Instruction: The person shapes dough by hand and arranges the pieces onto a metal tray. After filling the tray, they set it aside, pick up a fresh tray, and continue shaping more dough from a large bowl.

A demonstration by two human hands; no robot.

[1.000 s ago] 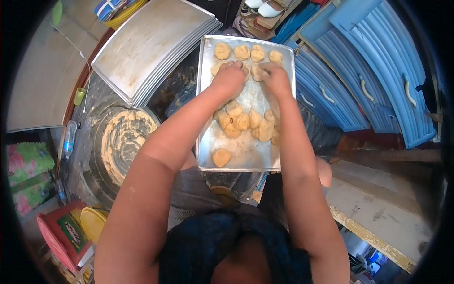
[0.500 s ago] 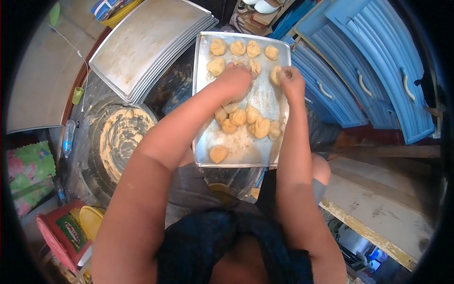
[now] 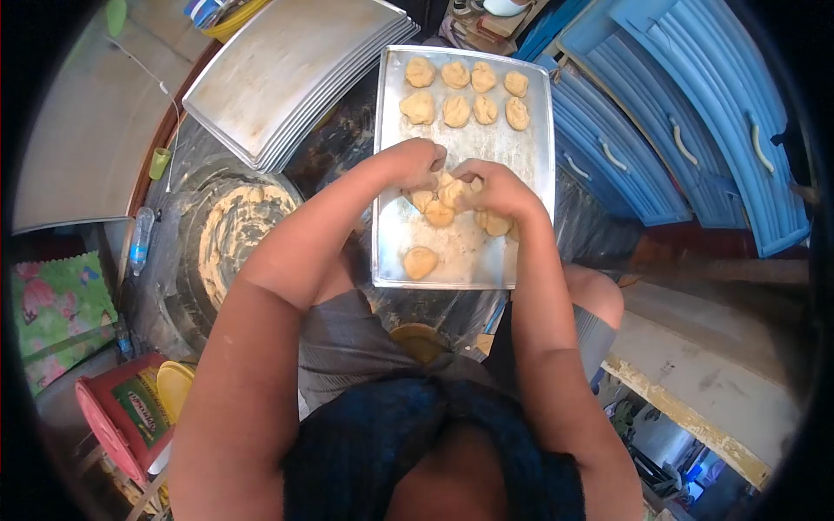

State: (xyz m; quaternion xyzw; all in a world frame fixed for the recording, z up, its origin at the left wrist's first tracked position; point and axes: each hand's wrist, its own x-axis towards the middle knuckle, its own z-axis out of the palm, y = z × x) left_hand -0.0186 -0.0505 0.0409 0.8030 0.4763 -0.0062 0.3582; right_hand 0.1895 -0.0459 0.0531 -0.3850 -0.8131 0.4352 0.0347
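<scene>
A metal baking tray [image 3: 530, 260] lies in front of me with two rows of round dough pieces [image 3: 456, 75] at its far end. Nearer to me is a clump of dough pieces [image 3: 439, 214], partly covered by my hands. Curled at the clump's left side, my left hand [image 3: 415, 165] has its fingers closed on a dough piece that is mostly hidden. From the right, my right hand [image 3: 497, 188] pinches dough in the same clump. A single dough ball [image 3: 420, 262] sits apart near the tray's close left corner.
Stacked metal trays [image 3: 295, 74] stand at the far left. Left of my arm is a large round basin [image 3: 195, 286] smeared with dough. Blue cabinet doors [image 3: 695, 113] rise on the right. A water bottle [image 3: 142, 239] and a red tub [image 3: 109, 425] are at the left.
Both hands have moved back from the second row to the clump nearer me. The right hand's dough piece now lies at that row's right end. The view has shifted slightly.
</scene>
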